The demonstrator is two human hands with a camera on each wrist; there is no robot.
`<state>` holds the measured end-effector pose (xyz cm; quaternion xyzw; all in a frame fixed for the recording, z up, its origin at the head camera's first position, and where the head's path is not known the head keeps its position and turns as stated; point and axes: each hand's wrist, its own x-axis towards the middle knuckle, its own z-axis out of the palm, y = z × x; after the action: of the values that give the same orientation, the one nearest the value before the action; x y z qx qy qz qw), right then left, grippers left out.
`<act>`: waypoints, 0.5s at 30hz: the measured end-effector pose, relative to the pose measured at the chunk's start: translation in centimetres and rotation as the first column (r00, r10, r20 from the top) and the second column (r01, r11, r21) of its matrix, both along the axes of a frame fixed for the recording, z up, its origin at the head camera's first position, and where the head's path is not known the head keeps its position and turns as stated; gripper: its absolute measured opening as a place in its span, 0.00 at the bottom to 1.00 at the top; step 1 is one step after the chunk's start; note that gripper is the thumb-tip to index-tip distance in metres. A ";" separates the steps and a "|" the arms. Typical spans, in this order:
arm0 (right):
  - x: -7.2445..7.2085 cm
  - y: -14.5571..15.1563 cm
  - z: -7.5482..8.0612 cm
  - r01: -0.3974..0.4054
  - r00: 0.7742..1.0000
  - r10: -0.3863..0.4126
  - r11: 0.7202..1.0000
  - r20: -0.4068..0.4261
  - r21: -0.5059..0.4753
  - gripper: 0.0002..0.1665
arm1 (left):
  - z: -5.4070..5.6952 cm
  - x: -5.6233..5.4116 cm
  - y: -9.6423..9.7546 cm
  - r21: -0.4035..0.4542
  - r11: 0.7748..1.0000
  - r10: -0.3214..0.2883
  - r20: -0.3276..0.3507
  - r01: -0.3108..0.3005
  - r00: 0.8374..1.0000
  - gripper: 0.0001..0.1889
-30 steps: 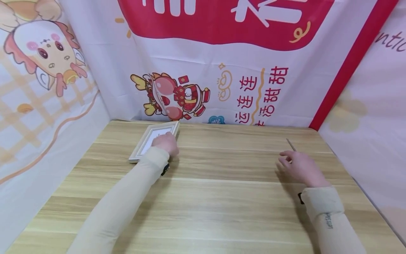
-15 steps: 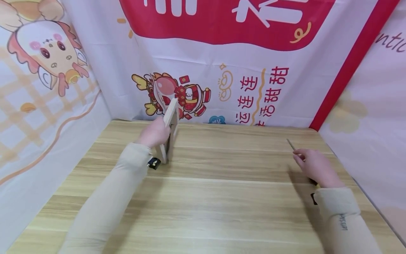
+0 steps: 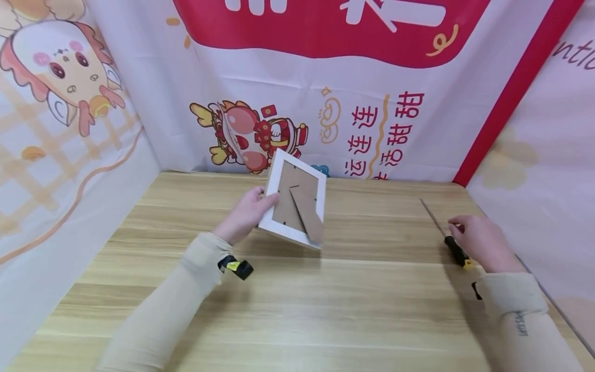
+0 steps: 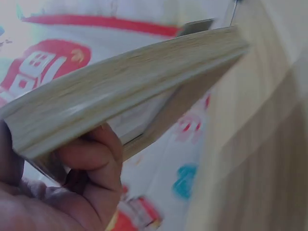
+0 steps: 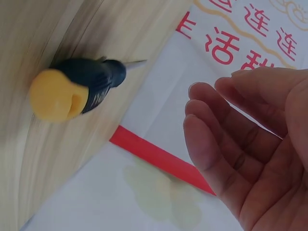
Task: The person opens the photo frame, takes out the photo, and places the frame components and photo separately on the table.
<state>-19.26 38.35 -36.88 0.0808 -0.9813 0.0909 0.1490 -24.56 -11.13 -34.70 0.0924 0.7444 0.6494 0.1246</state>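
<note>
My left hand (image 3: 246, 214) grips a picture frame (image 3: 286, 204) by its left edge, thumb on the back side. The frame is tilted up off the table, its brown backing and fold-out stand (image 3: 308, 217) facing me. In the left wrist view its pale wood-grain edge (image 4: 120, 91) runs above the curled fingers (image 4: 96, 159). On the table at the right lies a screwdriver (image 3: 455, 251) with a black and yellow handle and a thin metal shaft. Just beside that handle is my right hand (image 3: 485, 245), with nothing in it. Its fingers (image 5: 207, 139) bend loosely in the right wrist view.
The wood-grain table (image 3: 297, 310) is bounded by a printed cloth (image 3: 279, 72) at the back. More printed cloths hang at the left (image 3: 42, 170) and right (image 3: 548, 155) sides.
The left hand has lifted the picture frame from the table, turned it so its back shows, and brought it rightward. The right hand has moved right, and the screwdriver's handle has come into view.
</note>
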 end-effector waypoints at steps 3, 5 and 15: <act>0.0 0.5 0.0 0.010 1.000 -0.010 1.000 0.014 -0.002 0.11 | -1.1 0.7 1.3 0.061 0.998 -0.035 0.042 0.032 0.999 0.21; 0.1 0.8 -0.1 0.016 1.000 -0.016 1.000 0.024 -0.001 0.12 | -1.9 1.1 2.0 0.078 0.996 -0.047 0.057 0.042 0.997 0.20; 0.0 2.2 -0.5 0.018 0.998 -0.019 1.000 0.054 0.015 0.10 | -5.2 2.3 5.0 0.126 0.988 -0.103 0.112 0.089 0.988 0.18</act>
<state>-19.27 40.54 -37.42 0.0704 -0.9864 0.0846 0.1224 -22.23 -6.13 -39.91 0.0971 0.6899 0.6907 0.1938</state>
